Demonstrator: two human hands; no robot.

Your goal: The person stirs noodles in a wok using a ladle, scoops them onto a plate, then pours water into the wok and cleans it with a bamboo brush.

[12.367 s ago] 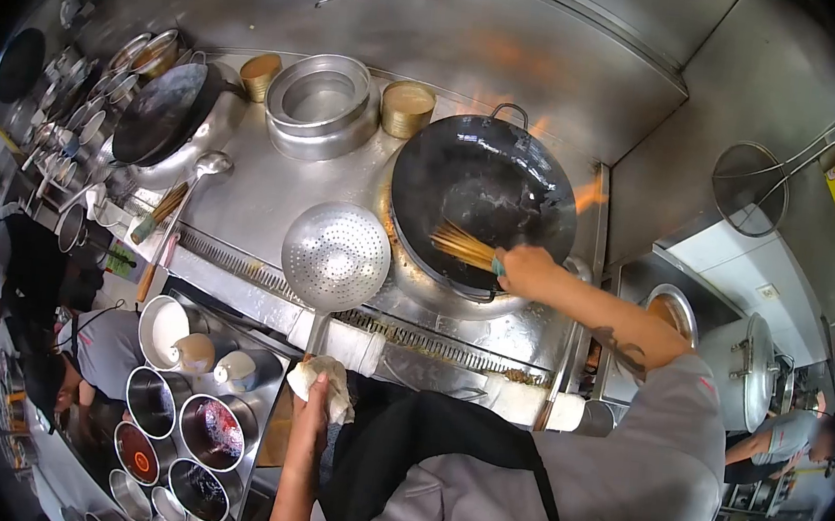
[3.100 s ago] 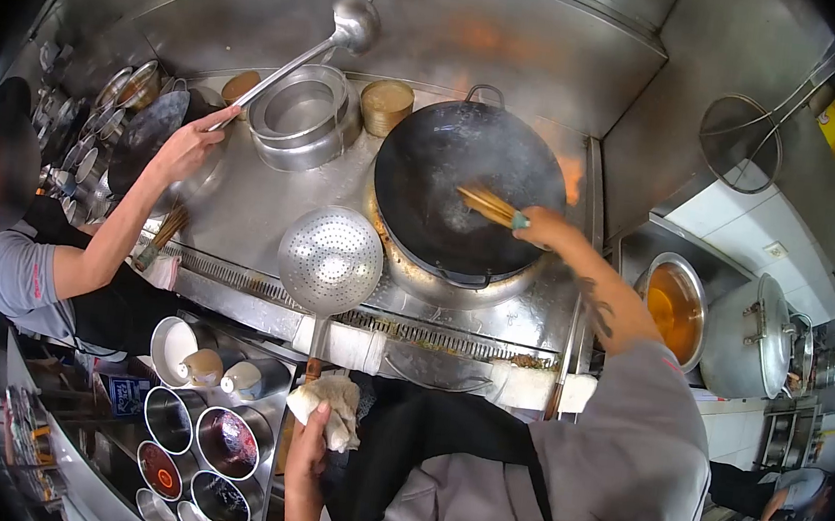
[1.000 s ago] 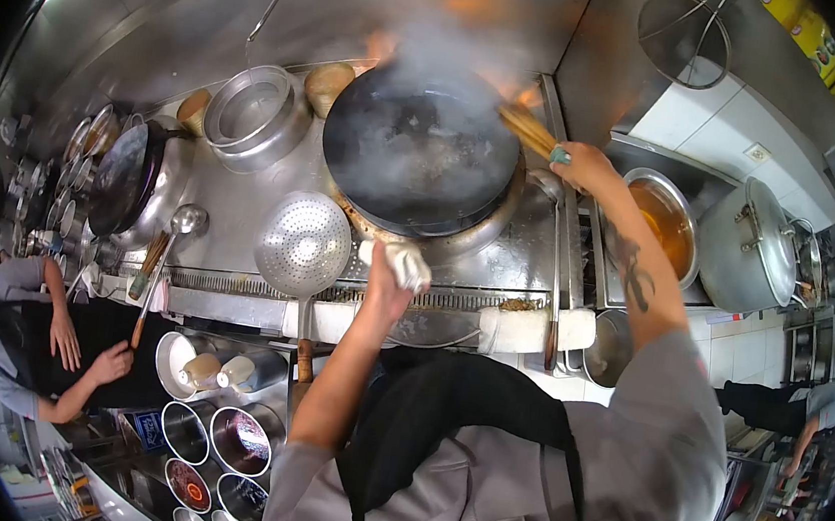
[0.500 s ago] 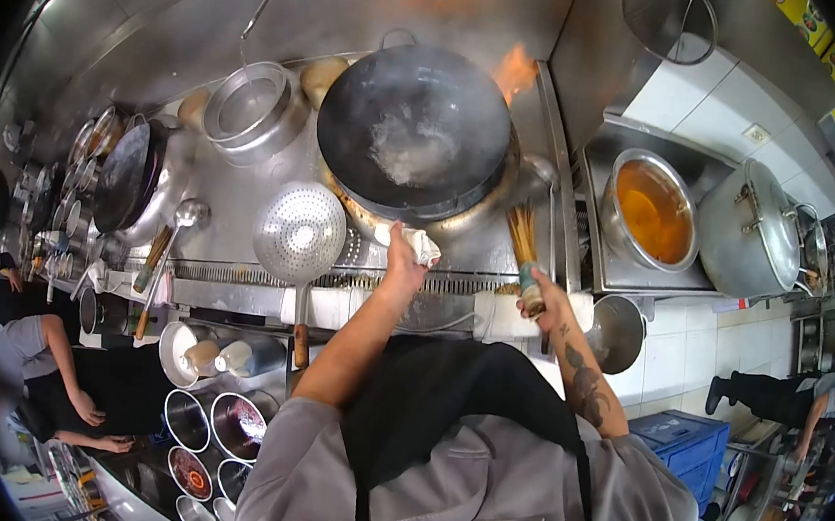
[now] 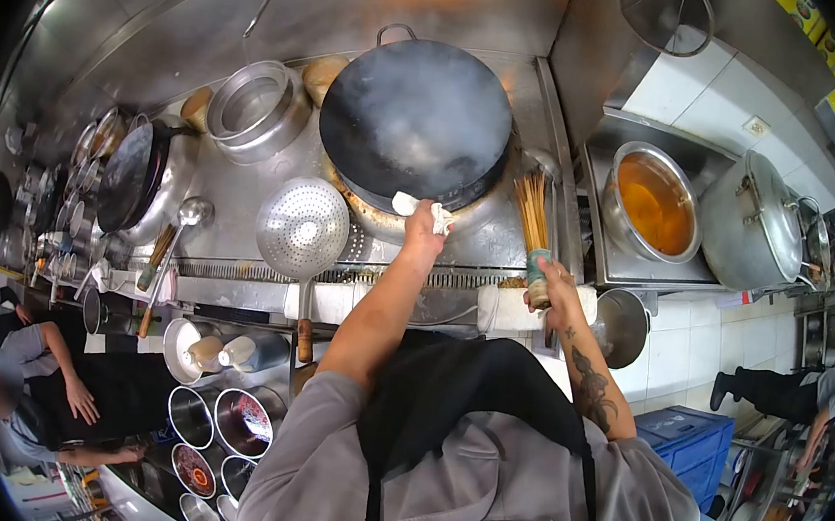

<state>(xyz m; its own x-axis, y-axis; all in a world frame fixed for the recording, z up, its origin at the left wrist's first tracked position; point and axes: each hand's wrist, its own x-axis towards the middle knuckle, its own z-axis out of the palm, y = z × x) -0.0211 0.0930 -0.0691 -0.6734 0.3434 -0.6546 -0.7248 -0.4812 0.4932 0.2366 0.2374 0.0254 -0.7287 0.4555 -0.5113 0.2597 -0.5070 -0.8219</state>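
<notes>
A large black wok (image 5: 362,105) sits on the burner in front of me, with steam rising over its middle. My left hand (image 5: 426,229) is closed around a folded white cloth (image 5: 406,203) at the wok's near rim. To the right, my right hand (image 5: 558,288) grips a bamboo wok brush (image 5: 532,216) by its wrapped handle, bristles pointing up and away from me. The brush is apart from the wok, over the stove's right front. A ladle (image 5: 542,160) lies behind the bristles, partly hidden.
A perforated skimmer (image 5: 302,226) and a strainer over a pot (image 5: 250,104) stand left. At right are a bowl of orange liquid (image 5: 656,203) and a lidded pot (image 5: 755,223). Several sauce containers (image 5: 243,423) are lower left, near a co-worker (image 5: 40,365).
The flame at the wok's right back has gone from view. My left hand and the cloth have shifted slightly right and up along the rim. The brush stands a little more upright.
</notes>
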